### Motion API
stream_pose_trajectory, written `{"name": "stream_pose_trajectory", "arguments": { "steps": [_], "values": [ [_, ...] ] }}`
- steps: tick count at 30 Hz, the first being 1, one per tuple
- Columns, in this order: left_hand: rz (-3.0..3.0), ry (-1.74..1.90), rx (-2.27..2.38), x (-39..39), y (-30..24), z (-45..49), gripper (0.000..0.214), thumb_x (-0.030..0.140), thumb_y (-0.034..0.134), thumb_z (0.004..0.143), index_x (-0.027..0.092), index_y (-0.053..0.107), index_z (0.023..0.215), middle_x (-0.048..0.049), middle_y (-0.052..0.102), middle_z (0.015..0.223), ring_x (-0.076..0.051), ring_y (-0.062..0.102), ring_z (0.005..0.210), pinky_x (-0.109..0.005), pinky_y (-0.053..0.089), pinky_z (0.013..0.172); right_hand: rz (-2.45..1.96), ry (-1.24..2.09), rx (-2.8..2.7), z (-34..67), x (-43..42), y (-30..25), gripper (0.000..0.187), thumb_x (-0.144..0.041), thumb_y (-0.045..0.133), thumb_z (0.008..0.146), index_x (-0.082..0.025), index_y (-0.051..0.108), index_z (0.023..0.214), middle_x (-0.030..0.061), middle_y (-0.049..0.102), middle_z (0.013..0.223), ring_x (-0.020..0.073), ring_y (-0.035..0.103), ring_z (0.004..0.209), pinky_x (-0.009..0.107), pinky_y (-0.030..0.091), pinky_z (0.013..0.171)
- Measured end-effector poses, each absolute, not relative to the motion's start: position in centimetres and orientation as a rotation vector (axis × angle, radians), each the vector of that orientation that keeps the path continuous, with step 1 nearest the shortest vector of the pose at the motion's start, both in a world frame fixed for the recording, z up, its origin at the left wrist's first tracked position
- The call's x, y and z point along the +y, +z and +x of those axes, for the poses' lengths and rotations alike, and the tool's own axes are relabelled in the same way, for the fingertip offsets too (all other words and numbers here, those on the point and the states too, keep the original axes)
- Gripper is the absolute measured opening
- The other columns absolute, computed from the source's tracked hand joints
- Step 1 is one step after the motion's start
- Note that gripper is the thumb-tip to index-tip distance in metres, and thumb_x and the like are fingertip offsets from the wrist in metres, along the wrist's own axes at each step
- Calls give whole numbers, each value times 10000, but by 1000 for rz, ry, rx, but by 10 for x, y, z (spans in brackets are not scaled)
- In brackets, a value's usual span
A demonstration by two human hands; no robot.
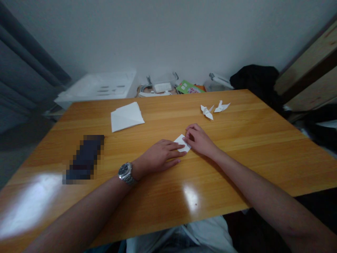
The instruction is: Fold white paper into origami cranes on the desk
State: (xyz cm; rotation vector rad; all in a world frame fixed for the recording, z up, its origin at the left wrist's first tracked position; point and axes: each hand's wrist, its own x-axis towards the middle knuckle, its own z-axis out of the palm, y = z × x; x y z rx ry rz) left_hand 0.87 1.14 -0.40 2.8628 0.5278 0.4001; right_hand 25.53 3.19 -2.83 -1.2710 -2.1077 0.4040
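Observation:
A small piece of folded white paper lies flat on the wooden table, between my two hands. My left hand, with a metal watch on the wrist, rests palm down with its fingers stretched out and spread over the paper's near left part. On the other side, my right hand has curled fingers, thumb and fingertip closed at the paper's right edge. Beyond it stand two folded white paper cranes, one nearer and one farther right.
A stack of white paper sheets lies at the back left. A dark, pixelated rectangular object is at the left. Behind the table are a white tray, a green booklet and a clear bin; black fabric is at right.

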Motion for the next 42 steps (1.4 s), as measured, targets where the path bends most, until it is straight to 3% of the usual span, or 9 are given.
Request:
{"name": "stream_pose_trajectory", "arguments": {
  "steps": [13,20,26,36,42],
  "values": [
    [2803,383,453,11,7,4,330,388,515,1012,270,683,1271,-81,559,1481,-284,554,1293,-455,425,1092,-1266,401,-2105,256,33,-30,144,-225,644,897,-206,564,779,96,565,1053,250,582,1052,419,486,953],
    [2743,382,579,7,3,9,526,471,500,1014,237,480,1484,-109,603,1424,-269,561,1291,-442,418,1107,-1273,410,-2116,257,32,-29,126,-236,649,894,-210,581,791,92,564,1072,251,579,1077,419,481,972],
    [2771,371,616,5,2,10,561,523,557,976,246,519,1463,-102,560,1476,-288,549,1302,-451,423,1101,-1235,439,-2128,262,34,-28,112,-246,648,901,-210,608,802,94,572,1091,249,584,1098,421,481,981],
    [2756,361,619,4,1,9,578,545,559,971,255,509,1468,-92,524,1516,-281,518,1351,-452,393,1141,-1260,478,-2196,270,27,-20,163,-324,714,869,-213,617,938,114,534,1203,279,525,1242,455,430,1088],
    [2767,362,611,2,5,9,535,529,569,969,259,548,1430,-99,505,1524,-298,515,1345,-465,413,1123,-1332,465,-2178,271,25,-22,293,-354,723,861,-234,618,1107,114,499,1262,294,501,1289,489,392,1134]
  ]
}}
